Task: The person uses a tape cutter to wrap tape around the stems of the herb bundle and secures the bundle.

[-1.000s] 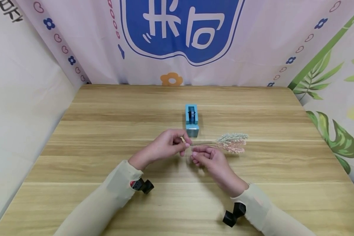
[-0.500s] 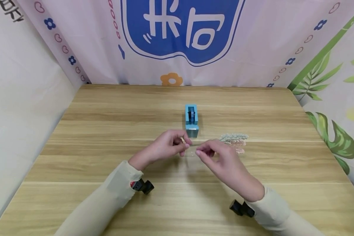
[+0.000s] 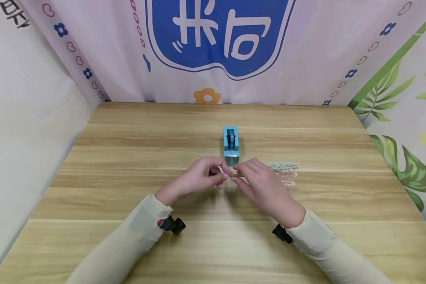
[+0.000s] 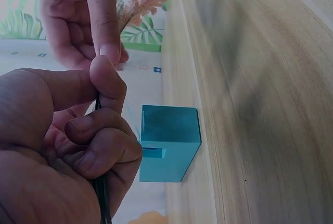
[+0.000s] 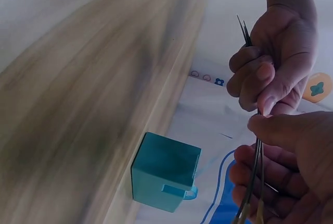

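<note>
My left hand (image 3: 207,173) pinches the thin stems of several flower sprigs (image 3: 285,166) between thumb and forefinger, its other fingers curled around the stem ends. The sprigs point right, with pale green and pink fluffy heads partly behind my right hand (image 3: 268,189). In the right wrist view, the right thumb presses on the stems (image 5: 255,174) beside the left thumb, and its curled fingers lie behind them. A pink head (image 4: 148,2) shows past the right hand in the left wrist view. Just beyond both hands stands a blue tape dispenser (image 3: 231,154) holding a roll of tape.
The wooden table (image 3: 145,138) stretches out on all sides of the hands. A printed curtain (image 3: 120,51) hangs along its back edge, with a leaf-patterned cloth (image 3: 401,130) on the right. Black wrist cameras (image 3: 174,225) sit at both cuffs.
My right hand has turned over the stems and moved in against the left fingertips; a small clear shiny bit seen between the hands half a second ago is hidden. The left hand stays put.
</note>
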Action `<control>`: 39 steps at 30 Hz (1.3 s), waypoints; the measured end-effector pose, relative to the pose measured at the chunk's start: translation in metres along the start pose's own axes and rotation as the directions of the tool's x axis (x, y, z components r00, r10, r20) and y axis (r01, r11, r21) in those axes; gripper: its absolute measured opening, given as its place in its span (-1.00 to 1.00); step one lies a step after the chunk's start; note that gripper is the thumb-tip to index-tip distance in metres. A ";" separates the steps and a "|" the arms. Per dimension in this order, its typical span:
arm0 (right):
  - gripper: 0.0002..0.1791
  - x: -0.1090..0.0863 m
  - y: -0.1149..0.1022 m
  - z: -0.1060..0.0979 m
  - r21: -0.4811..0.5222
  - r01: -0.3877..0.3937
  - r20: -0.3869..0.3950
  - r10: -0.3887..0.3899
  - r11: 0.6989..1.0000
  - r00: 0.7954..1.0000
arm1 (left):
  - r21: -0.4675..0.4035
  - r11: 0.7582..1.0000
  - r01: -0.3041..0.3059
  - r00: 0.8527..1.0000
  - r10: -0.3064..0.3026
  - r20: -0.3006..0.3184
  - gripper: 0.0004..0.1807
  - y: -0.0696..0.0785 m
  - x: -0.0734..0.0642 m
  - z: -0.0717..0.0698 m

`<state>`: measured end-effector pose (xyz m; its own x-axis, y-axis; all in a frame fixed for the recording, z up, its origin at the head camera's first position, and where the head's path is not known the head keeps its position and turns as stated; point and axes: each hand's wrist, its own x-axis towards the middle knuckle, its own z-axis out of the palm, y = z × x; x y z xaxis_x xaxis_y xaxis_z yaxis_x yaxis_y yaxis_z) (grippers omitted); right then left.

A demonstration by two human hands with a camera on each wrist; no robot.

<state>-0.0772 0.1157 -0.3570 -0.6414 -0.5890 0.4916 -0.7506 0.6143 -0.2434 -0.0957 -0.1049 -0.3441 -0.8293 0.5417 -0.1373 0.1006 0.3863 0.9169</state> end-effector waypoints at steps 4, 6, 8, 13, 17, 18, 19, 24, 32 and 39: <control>-0.78 0.000 0.001 0.002 0.008 -0.018 0.016 0.018 1.000 1.000 | -0.002 1.000 0.014 1.000 -0.014 0.001 -0.92 0.001 0.000 0.000; -0.79 0.000 0.001 0.003 0.009 -0.025 0.019 0.024 1.000 1.000 | -0.004 1.000 0.017 1.000 -0.017 0.000 -0.92 0.001 0.000 0.000; -0.80 0.000 0.001 0.003 0.011 -0.029 0.021 0.029 1.000 0.999 | -0.005 1.000 0.017 1.000 -0.017 -0.002 -0.91 0.001 0.000 0.000; -0.78 0.001 0.000 0.003 0.021 -0.044 0.040 0.044 0.999 0.998 | -0.002 1.000 0.014 1.000 -0.014 -0.002 -0.92 0.001 -0.001 0.001; -0.76 0.001 -0.001 0.002 0.027 -0.050 0.051 0.049 0.998 0.998 | 0.001 1.000 0.026 1.000 -0.026 -0.007 -0.84 0.001 -0.001 0.001; -0.76 0.001 -0.001 0.002 0.028 -0.050 0.052 0.048 0.998 0.997 | -0.002 1.000 0.029 1.000 -0.029 -0.008 -0.82 0.001 -0.001 0.000; -0.77 0.001 -0.001 0.002 0.026 -0.048 0.054 0.046 0.999 0.997 | -0.005 1.000 0.031 0.999 -0.031 -0.010 -0.81 0.001 -0.001 0.000; -0.82 0.002 -0.002 0.001 0.002 -0.025 0.064 0.025 1.000 0.998 | -0.030 0.999 0.031 0.999 -0.031 -0.009 -0.82 0.000 -0.001 0.001; -0.91 0.003 -0.002 0.000 -0.033 0.000 0.072 0.003 0.999 0.997 | -0.020 0.999 0.046 0.999 -0.046 -0.009 -0.90 0.002 -0.002 0.000; -0.93 0.003 -0.002 0.000 -0.070 0.009 0.072 -0.004 0.998 0.997 | 0.071 0.996 0.048 0.999 -0.048 -0.006 -0.84 0.004 -0.001 0.000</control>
<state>-0.0775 0.1129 -0.3547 -0.6481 -0.6276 0.4313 -0.7435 0.6441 -0.1800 -0.0948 -0.1043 -0.3405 -0.8366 0.5179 -0.1784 0.0993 0.4636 0.8805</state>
